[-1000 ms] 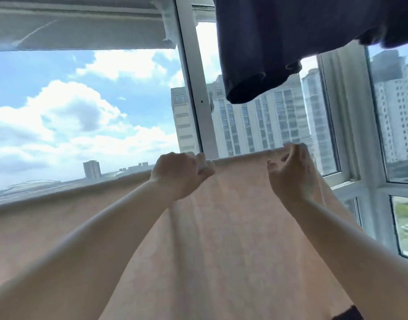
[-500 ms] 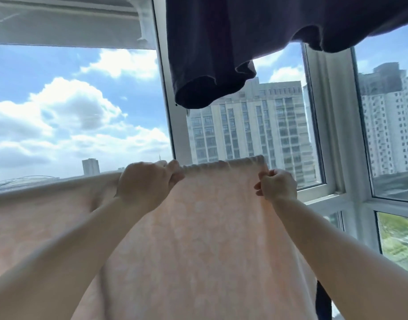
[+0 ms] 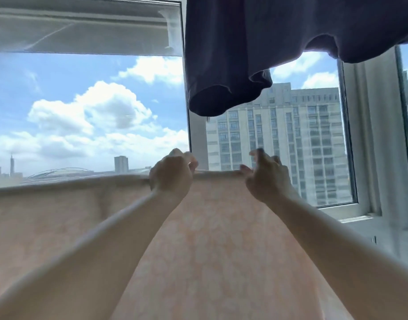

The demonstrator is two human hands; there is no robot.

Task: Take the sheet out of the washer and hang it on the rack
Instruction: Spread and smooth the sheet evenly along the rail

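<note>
A pale peach sheet (image 3: 216, 239) with a faint flower print hangs spread across the lower half of the view, its top fold running level from the left edge to the middle. The rack bar under that fold is hidden by the cloth. My left hand (image 3: 171, 175) grips the top fold with curled fingers. A short way to its right, my right hand (image 3: 266, 179) rests on the same fold with its fingers lifted and spread, blurred by motion. Both forearms reach up from the bottom of the view.
A dark navy garment (image 3: 256, 47) hangs overhead at the upper right, its hem just above my hands. Behind the sheet are large windows with a white frame post (image 3: 197, 135), a rolled blind (image 3: 78, 26) at the upper left and a sill (image 3: 355, 218) at the right.
My right hand has loosened from a pinch on the sheet's right end and lifted its fingers. The left hand has kept its grip on the fold.
</note>
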